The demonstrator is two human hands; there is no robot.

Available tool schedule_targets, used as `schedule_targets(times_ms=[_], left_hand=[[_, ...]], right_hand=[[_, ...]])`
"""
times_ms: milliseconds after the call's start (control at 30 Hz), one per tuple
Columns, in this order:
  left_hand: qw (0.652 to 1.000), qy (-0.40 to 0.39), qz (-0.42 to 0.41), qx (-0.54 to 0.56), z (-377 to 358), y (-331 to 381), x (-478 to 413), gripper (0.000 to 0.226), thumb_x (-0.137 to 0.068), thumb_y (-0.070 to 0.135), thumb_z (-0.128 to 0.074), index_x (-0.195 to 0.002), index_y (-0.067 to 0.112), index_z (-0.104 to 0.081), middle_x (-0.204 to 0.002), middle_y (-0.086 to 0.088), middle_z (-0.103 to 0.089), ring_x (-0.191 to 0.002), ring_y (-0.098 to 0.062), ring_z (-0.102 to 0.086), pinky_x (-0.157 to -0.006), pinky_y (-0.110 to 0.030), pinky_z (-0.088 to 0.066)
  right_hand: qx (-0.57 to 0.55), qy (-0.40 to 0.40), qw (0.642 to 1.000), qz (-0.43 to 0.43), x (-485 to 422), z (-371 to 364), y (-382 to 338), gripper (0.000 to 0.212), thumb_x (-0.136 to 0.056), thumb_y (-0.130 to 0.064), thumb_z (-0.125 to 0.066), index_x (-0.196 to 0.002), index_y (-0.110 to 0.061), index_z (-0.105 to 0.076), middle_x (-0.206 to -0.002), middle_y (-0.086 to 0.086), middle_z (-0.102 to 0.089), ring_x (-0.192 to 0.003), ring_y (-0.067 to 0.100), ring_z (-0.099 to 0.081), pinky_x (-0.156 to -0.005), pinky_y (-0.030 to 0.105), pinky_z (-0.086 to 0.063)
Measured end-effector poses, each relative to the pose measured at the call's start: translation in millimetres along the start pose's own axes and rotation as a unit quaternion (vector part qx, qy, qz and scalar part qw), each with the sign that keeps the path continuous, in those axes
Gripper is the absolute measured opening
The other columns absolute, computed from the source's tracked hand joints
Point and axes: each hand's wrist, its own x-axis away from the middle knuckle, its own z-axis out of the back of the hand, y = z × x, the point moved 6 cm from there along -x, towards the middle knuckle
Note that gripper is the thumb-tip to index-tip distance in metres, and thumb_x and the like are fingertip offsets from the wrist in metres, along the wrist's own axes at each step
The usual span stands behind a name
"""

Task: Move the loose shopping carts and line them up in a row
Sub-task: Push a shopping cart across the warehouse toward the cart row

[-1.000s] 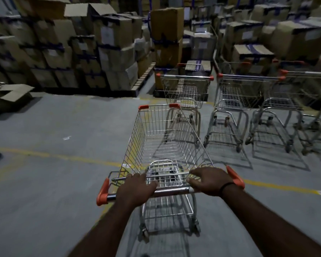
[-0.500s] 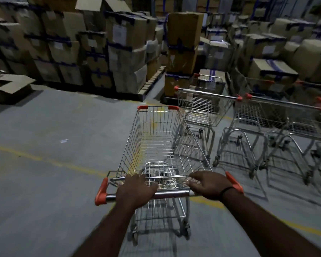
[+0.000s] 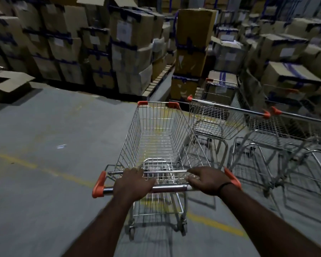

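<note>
Dim grey floor (image 3: 44, 201), stacked boxes (image 3: 130, 34)

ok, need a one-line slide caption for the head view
Both hands, left and right, grip the handle of an empty wire shopping cart beside a row of parked wire carts among stacked cardboard boxes.

Grey concrete floor (image 3: 44, 201), dim light. Yellow painted line (image 3: 44, 170) runs diagonally across floor, left edge toward lower right. Small pale scrap (image 3: 61, 146) lies on floor just beyond line. Behind floor, stacked cardboard boxes (image 3: 130, 52), taped in dark blue, some with white labels. Tall brown box column (image 3: 193, 43) right of stack. Open flattened carton (image 3: 9, 82) left of stack, at floor's edge.
</note>
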Motion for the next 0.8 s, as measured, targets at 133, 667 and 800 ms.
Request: schedule_targets(times_ms=[133, 667, 800], left_hand=[[1.000, 0.018, 0.013, 0.011, 20.3, -3.9, -55.0, 0.081, -0.082, 0.076, -0.030, -0.138, 0.024, -0.056, -0.140, -0.005, -0.056, -0.131, -0.026, -0.046, -0.098, -0.048, -0.045], [1.000, 0.009, 0.001, -0.014, 107.3, -28.5, -271.9, 0.076, -0.089, 0.071, -0.044, -0.146, 0.022, -0.052, -0.149, -0.008, -0.052, -0.140, -0.026, -0.042, -0.107, -0.045, -0.039], [0.999, 0.005, -0.022, -0.025, 125.7, -42.4, -335.8, 0.075, -0.088, 0.071, -0.043, -0.144, 0.022, -0.054, -0.148, -0.008, -0.053, -0.138, -0.027, -0.044, -0.107, -0.045, -0.041]], right_hand=[[-0.015, 0.002, 1.000, 0.007, -60.7, 15.8, 7.6, 0.079, -0.088, -0.081, -0.029, -0.146, -0.031, -0.051, -0.145, -0.005, -0.058, -0.132, 0.019, -0.053, -0.106, 0.039, -0.045], [-0.013, 0.009, 1.000, -0.005, -276.0, 72.0, 9.0, 0.084, -0.082, -0.082, -0.021, -0.141, -0.032, -0.054, -0.144, -0.004, -0.058, -0.130, 0.022, -0.055, -0.103, 0.043, -0.046], [-0.010, 0.030, 0.999, -0.024, -328.2, 80.8, 5.8, 0.088, -0.081, -0.084, -0.017, -0.143, -0.033, -0.052, -0.143, -0.003, -0.059, -0.128, 0.023, -0.056, -0.101, 0.042, -0.048]])
